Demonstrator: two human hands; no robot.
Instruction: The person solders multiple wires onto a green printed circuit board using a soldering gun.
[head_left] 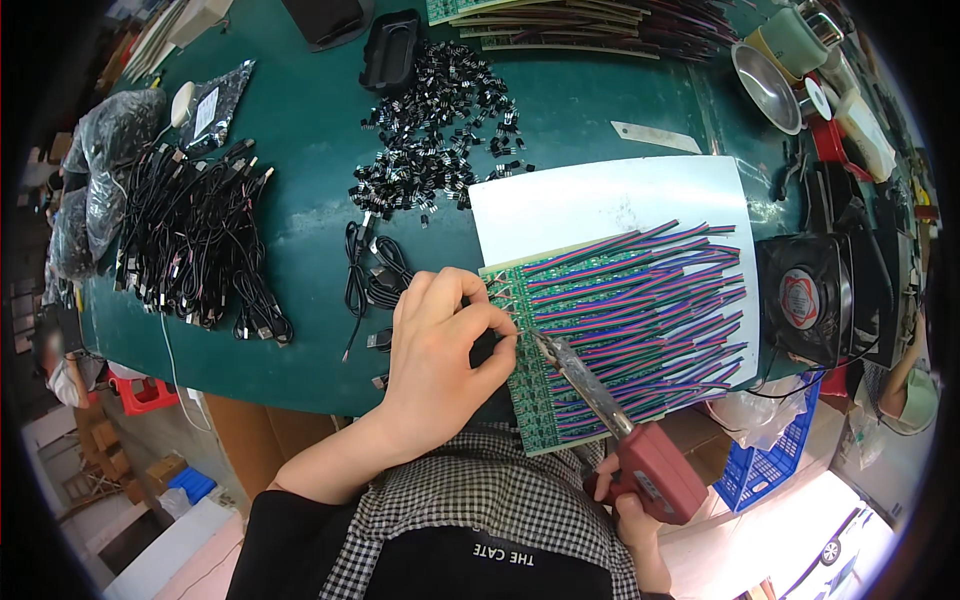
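Observation:
A green circuit board panel (540,405) lies on a white sheet (600,195), with rows of multicoloured wires (640,300) running off to the right. At the panel's left edge my left hand (435,350) is closed in a pinch. What sits between its fingertips is too small to make out. My right hand (630,505) is wrapped round the handle of a red soldering gun (655,470). Its metal tip meets the board just right of my left fingertips. Black cables (385,275) lie coiled beside my left hand.
Small black components (430,130) are heaped beyond the sheet, by a black tray (390,50). Bundled black cables (195,235) lie at left. A flat metal blade (655,137), a metal bowl (768,88) and a fan (805,300) stand toward the right. A blue crate (770,450) is below.

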